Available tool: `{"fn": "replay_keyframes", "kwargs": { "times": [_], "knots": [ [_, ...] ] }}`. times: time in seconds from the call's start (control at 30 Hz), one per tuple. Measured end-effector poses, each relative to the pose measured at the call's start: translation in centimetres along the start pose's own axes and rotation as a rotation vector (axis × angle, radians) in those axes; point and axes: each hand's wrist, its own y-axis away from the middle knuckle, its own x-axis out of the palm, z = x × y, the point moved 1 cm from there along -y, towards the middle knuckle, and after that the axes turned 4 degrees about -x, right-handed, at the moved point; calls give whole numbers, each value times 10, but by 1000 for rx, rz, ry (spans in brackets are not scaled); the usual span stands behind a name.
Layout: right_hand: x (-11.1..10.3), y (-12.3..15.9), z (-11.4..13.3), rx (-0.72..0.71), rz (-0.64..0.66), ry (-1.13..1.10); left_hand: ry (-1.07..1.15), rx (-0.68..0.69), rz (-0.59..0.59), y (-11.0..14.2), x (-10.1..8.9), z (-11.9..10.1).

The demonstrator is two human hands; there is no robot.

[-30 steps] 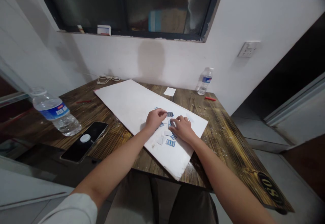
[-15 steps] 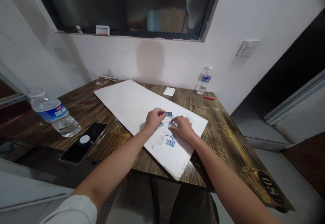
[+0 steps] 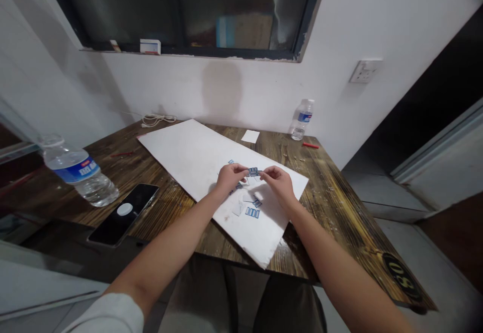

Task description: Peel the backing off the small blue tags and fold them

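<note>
A big white board (image 3: 188, 154) lies slanted across the wooden table (image 3: 332, 197). Several small blue-striped paper pieces (image 3: 252, 213) are scattered on it near its front end. My left hand (image 3: 231, 177) and my right hand (image 3: 276, 181) hover just above the board, both pinching one small blue-striped piece (image 3: 253, 172) held between them. Loose pieces lie under and just in front of both hands.
A water bottle (image 3: 77, 171) lies on its side at the table's left, a black phone (image 3: 125, 214) beside it. A second bottle (image 3: 301, 119) stands at the back right, with a red pen (image 3: 311, 145), a white note (image 3: 251, 136) and a white cable (image 3: 154, 119) nearby.
Both hands rose off the board; they were pressing down among the pieces and now hold one striped piece up between them. The view shifted slightly.
</note>
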Motion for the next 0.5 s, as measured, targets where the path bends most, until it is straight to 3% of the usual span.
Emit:
{"fn": "replay_keyframes", "kwargs": {
  "times": [0.23,0.5],
  "knots": [
    [0,2,-2,-10,-46,14,31,-27,123,3,2,-4],
    [0,4,3,-40,-84,66,44,-21,155,1,3,1]
  ]
}}
